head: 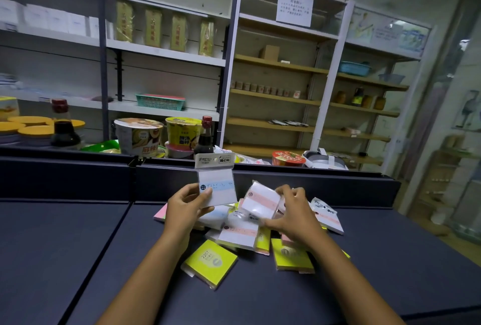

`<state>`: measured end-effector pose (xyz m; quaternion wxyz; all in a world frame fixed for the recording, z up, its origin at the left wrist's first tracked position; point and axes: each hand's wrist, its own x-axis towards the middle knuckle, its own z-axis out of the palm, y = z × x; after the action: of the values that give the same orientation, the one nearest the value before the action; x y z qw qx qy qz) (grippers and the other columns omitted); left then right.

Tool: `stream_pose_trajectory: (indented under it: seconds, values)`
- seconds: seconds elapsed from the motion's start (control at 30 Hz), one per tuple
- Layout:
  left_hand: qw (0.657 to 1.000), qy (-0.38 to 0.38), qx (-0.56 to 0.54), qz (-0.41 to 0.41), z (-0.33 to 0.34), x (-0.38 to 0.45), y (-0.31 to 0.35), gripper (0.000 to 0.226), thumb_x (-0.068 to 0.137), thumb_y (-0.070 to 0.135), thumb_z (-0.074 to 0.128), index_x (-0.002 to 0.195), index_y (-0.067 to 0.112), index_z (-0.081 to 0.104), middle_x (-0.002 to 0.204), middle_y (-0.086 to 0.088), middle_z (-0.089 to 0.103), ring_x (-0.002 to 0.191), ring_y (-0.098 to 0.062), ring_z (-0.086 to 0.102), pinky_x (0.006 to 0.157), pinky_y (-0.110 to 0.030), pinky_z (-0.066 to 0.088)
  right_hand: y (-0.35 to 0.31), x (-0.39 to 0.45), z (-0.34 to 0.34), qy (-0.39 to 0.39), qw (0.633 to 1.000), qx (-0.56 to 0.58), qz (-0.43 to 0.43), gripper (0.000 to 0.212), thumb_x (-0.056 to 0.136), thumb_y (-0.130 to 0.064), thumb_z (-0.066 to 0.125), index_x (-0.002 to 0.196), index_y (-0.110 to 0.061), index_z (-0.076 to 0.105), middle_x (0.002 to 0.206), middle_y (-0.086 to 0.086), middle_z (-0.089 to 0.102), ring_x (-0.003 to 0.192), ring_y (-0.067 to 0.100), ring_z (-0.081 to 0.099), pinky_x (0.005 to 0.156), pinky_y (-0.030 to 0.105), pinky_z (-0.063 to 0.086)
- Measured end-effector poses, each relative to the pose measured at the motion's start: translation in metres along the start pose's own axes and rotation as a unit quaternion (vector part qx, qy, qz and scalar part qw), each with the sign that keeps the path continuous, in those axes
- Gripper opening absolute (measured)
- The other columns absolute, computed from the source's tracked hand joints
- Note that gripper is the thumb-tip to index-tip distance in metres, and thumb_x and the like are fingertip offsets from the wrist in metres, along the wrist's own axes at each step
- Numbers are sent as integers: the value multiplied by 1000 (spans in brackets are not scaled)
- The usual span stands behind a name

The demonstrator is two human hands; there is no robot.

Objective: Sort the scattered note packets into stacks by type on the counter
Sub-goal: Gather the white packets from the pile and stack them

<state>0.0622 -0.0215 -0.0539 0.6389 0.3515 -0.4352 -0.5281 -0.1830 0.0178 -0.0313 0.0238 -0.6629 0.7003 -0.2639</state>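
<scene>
A: Where are the note packets right now?

B: Mostly in one loose heap (250, 223) at the centre of the frame, on the dark tabletop (390, 272). White packets with pink bands overlap each other, and two yellow packets lie at the heap's near edge: one (210, 262) toward lower centre, another (292, 255) just right of it. A pink pad (160, 213) pokes out at the heap's left, behind the left wrist. No separate stacks have formed yet, as far as I can judge.

A: And the hands?

B: The left hand (186, 208) has its grip closed on a blue-banded packet (217, 186), thumb across the front, holding it upright above the heap with its hang tab at the top. The right hand (291, 214) has its fingers curled round a pink-banded packet (261, 203), tilted and lifted off the pile.

A: What could go wrong from here?

B: The packets are in glossy wrap and lie slanted on one another, so pulling one free may drag its neighbours and spread the heap further. The blue and pink bands are pale; in this dim light a white packet could be put with the wrong type. The left hand holds only the lower part of its packet, so it could pivot or slip.

A: Anything close by to mind?

B: Beyond the raised back edge sit noodle bowls (139, 136) and a sauce bottle (205, 137), well apart from the heap. Shelves (281, 64) fill the upper frame.
</scene>
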Motion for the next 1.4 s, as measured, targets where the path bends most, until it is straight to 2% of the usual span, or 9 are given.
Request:
stream_pose_trajectory:
  seconds: [0.17,0.33,0.47,0.6,0.73,0.97,1.07,1.2,1.4]
  values:
    - [1000,-5,-26,3,0,-19,4,20,89,4,66,109,3,64,105,-18,71,92,-27,70,68,-25,60,-7,-29,-15,43,980,192,6,70,66,-29,89,112,-47,40,115,-4,47,90,6,61,60,8,48]
    - [998,2,-59,6,-11,-52,11,26,90,-9,57,110,6,63,107,-16,71,84,-22,72,64,-18,57,-11,-62,-27,13,937,349,23,71,74,-7,84,115,-47,43,101,0,72,83,11,72,70,41,63]
    - [996,7,-83,26,-24,-88,20,40,89,-10,57,128,3,55,96,-5,77,88,-17,73,68,-19,58,-17,-88,-31,12,911,412,-5,73,84,4,71,122,-53,43,101,0,75,93,13,72,83,41,61]
    - [996,27,-54,64,-40,-127,37,33,88,-1,64,116,17,63,95,-1,77,90,-17,74,68,-18,57,-33,-114,-33,21,900,434,-30,78,87,4,67,133,-53,39,107,-3,72,96,4,69,75,21,56]
    - [994,60,-35,87,-61,-160,58,34,87,4,67,117,19,61,98,-5,77,87,-19,74,69,-20,58,-48,-139,-34,15,895,443,-47,82,87,4,67,133,-58,39,108,-4,72,99,2,68,72,24,58]
    - [988,89,35,124,-96,-211,95,33,87,11,70,115,25,60,97,-4,77,89,-23,74,76,-29,60,-83,-174,-31,-13,891,447,-75,78,88,4,67,140,-47,39,106,5,72,102,16,69,81,34,60]
    - [984,100,45,137,-117,-227,110,31,89,8,68,112,27,61,97,-6,77,89,-25,74,78,-31,60,-111,-185,-26,-30,888,449,-93,78,89,3,67,141,-48,39,111,7,70,102,19,68,77,34,60]
    - [980,110,67,150,-157,-244,134,28,90,11,67,111,30,63,96,-3,77,89,-24,74,82,-32,58,-154,-196,-16,-39,883,452,-123,76,89,2,67,138,-50,40,102,0,73,94,10,69,70,22,56]
    - [975,127,66,167,-229,-252,171,29,90,9,66,112,27,64,98,-4,77,91,-23,74,77,-26,60,-234,-206,7,-46,883,439,-161,76,89,-1,68,138,-52,38,105,-16,69,93,5,67,77,22,56]
